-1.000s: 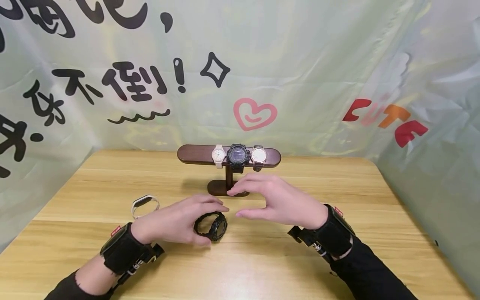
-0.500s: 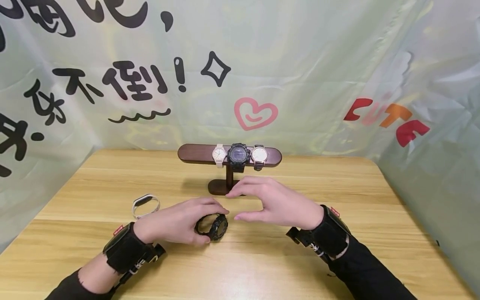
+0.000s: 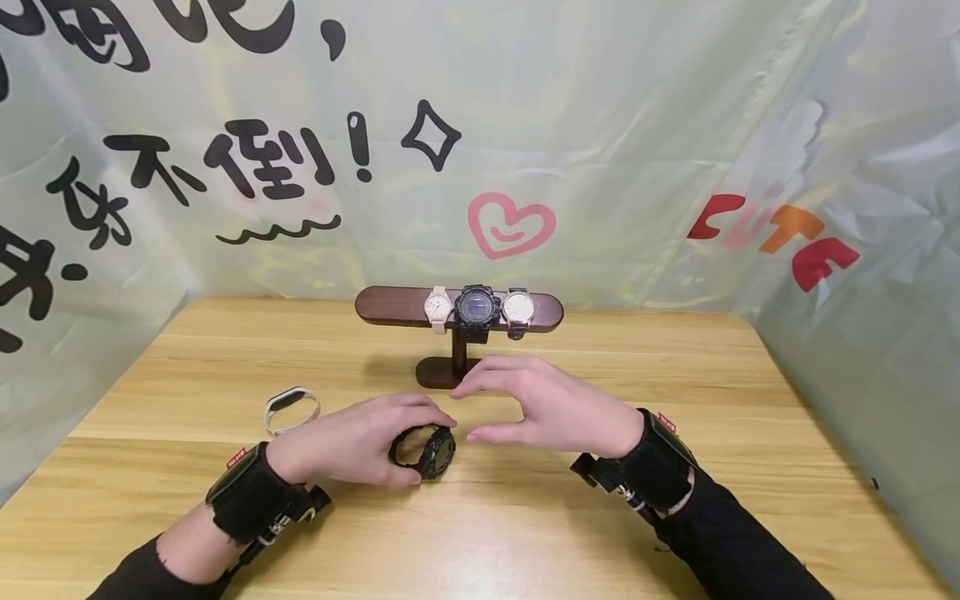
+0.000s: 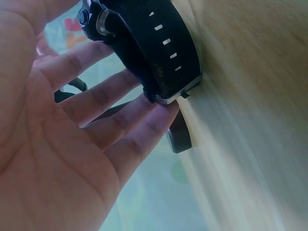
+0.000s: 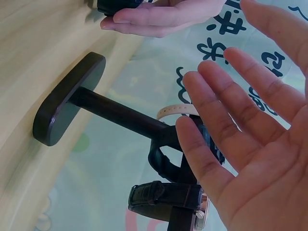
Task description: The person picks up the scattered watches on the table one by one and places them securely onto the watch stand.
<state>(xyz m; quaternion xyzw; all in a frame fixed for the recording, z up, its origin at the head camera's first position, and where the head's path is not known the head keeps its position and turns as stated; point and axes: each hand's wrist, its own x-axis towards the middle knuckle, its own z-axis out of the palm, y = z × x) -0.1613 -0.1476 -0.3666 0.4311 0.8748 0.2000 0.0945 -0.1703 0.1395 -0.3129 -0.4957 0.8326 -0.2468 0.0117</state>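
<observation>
Setting: a pale green fabric backdrop (image 3: 615,150), printed with black characters (image 3: 270,157), a pink heart (image 3: 474,218) and the letters CUTE (image 3: 791,225), behind a light wood-grain surface (image 3: 510,525). Clock positions are read from the item below, 12 o'clock being the far side.

Item: one black watch (image 3: 439,455), mid-surface. Chunky ribbed case, dark round dial facing about 4 o'clock; loop fastened, its opening visible from above. Strap (image 4: 166,48) pierced by a row of slots, with a metal buckle (image 4: 168,98).

Left hand (image 3: 363,442): holds the black watch from the 9 o'clock side, thumb at the near end, fingertips at the far end.

Right hand (image 3: 547,407): at 2 o'clock, apart from the watch, fingers spread, thumb held away from them.

Also present: a white-banded tracker (image 3: 287,401) at 10 o'clock, its near rim partly behind the left hand. A dark brown stand (image 3: 393,306) between 12 and 1, carrying, from left to right, a pale pink watch (image 3: 438,308), a large black digital watch (image 3: 476,308) and a rose-gold watch (image 3: 517,307). From where I stand, the right hand hides part of the stand's base.

Margins: far edge just behind the stand; plain wood between the forearms at 6 o'clock, and beyond the right forearm toward the side edge at 3.
</observation>
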